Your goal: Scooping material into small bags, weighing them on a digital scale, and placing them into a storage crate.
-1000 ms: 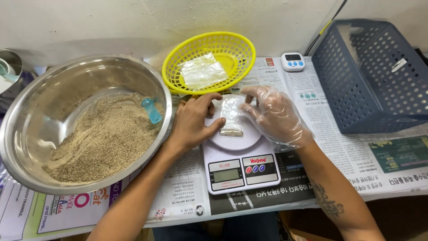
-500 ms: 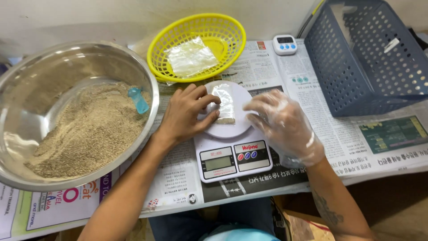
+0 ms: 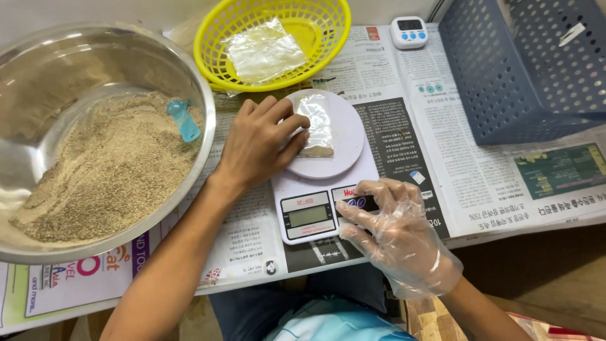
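Lying lengthwise (grain-end nearest), small bag [image 3: 315, 124]

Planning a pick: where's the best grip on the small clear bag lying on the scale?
Probably the far, empty end of the small clear bag, coming from the free right side. It lies flat on the round plate of the scale, grain gathered at the near end, and the left hand covers its left edge.

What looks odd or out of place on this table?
Little stands out. A blue scoop lies half sunk in the grain inside the bowl, and only the right hand wears a glove; the left hand is bare, touching the bag on the scale.
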